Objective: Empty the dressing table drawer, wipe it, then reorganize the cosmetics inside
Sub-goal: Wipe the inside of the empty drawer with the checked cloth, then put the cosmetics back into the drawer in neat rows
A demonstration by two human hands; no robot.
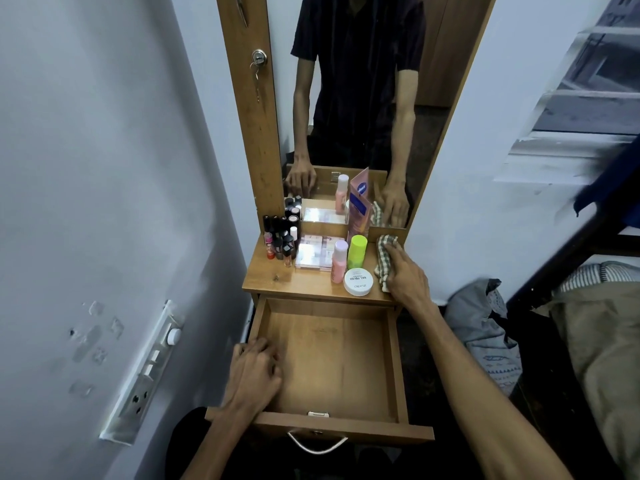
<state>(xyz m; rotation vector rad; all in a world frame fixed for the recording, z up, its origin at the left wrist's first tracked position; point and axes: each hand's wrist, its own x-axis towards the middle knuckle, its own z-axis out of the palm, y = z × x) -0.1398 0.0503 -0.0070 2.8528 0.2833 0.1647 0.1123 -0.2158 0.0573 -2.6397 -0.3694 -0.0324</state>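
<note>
The wooden drawer [332, 358] is pulled out with nothing in it. My left hand [254, 368] grips its left wall, fingers curled over the edge. On the dressing table top [304, 280], my right hand [403, 275] lies on a checked cloth [382, 261] at the right edge, fingers fairly straight on top of it. The cosmetics stand on the top: several lipsticks and nail polishes [280, 242] at left, a clear palette case [317, 252], a pink bottle [338, 261], a green bottle [356, 251], a white round jar [358, 281] and a pink tube [358, 216].
A tall mirror [363, 109] rises behind the top and reflects a person. A wall with a switch panel [145, 372] stands close on the left. Bags [485, 327] and a bed frame [571, 244] crowd the right. The drawer's handle [317, 445] hangs at its front.
</note>
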